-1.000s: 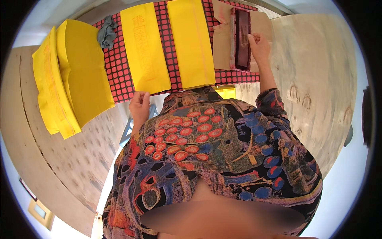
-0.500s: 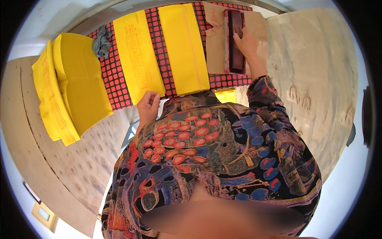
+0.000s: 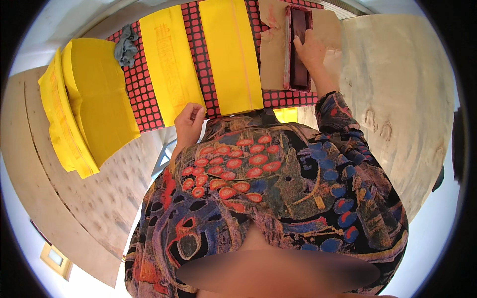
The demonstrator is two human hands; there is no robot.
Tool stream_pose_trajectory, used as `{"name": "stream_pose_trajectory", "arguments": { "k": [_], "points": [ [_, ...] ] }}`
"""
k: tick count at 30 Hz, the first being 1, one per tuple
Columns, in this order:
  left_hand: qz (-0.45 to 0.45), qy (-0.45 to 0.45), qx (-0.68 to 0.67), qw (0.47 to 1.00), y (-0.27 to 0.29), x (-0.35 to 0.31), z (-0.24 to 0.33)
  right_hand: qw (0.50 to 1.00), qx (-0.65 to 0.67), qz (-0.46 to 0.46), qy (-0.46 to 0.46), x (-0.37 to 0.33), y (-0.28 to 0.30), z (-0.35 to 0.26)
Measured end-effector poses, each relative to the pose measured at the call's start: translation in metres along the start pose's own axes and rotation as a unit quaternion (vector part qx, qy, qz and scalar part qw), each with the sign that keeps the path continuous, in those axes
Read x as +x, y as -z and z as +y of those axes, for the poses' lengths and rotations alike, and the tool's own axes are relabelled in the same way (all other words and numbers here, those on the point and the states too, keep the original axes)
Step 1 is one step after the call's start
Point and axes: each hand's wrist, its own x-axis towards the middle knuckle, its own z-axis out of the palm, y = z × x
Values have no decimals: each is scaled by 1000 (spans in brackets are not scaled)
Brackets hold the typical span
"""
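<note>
On a brown paper or cardboard sheet at the far right of the table lies a long, narrow dark-red box with red-stained rims. My right hand grips its right wall, the thumb over the inside and the other fingers mostly hidden. My left hand is loosely curled at the near edge of a yellow sheet bearing faint red print; nothing shows in its fingers. Another yellow sheet, with a thin reddish line along it, lies between that sheet and the box.
A red-and-black checked cloth covers the table. A crumpled grey rag lies at its left, beside folded yellow sheets hanging over the side. Wooden boards stand to the right, with more wood at lower left.
The whole view has shifted slightly. The box, with my right hand on it, leans a little differently and sits slightly farther right. My left hand has moved slightly up and right, still curled.
</note>
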Motion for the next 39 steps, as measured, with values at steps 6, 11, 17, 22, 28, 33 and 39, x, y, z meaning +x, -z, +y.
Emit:
{"name": "stream_pose_trajectory", "arguments": {
  "k": [6, 11, 17, 22, 28, 33, 39],
  "points": [
    [-32, -21, 7, 999, -10, 7, -2, 999, 9, 3, -40, -10, -14, 2],
    [-24, -140, 103, 984, -25, 29, 18, 1000, 18, -22, -11, -4, -16, -2],
    [0, -284, 224, 932, -33, 41, 29, 997, 39, 58, -27, 6, 31, -15],
    [-44, -333, 284, 898, -38, 41, 23, 981, 149, 69, 106, -1, 51, -77],
    [-90, -316, 316, 890, -48, 37, 19, 975, 173, -49, 132, -24, 32, -139],
    [-83, -334, 313, 885, -53, 35, 19, 979, 133, -43, 151, -17, 20, -147],
    [-94, -336, 316, 882, -54, 34, 19, 981, 117, -43, 151, -12, 16, -154]
  ]
}}
